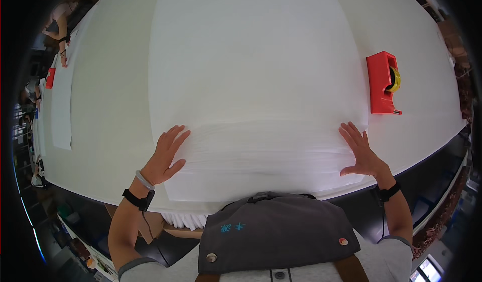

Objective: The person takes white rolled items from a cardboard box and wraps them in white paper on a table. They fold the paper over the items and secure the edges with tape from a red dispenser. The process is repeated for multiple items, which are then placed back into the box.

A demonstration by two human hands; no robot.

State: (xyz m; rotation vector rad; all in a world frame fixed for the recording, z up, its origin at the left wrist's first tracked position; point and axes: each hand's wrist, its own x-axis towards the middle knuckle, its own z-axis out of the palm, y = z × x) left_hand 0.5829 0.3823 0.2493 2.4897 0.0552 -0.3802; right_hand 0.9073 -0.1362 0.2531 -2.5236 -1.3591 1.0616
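A wide length of thin white sheet material (256,75) lies over the pale tabletop, with fine creases across its near part. My left hand (165,156) rests on the sheet's left edge, fingers spread and palm down. Near the right edge, my right hand (359,150) is spread flat on the same material, thumb pointing inward. Neither hand grips anything. To the right of the sheet, beyond my right hand, a red tape dispenser (379,84) holds a roll of yellow tape (394,79).
A narrow white strip (62,112) and another red dispenser (50,78) are at the table's far left, near another person's arm (62,37). Below the near table edge stands a cardboard box (182,232) with white rolled or folded material (184,220).
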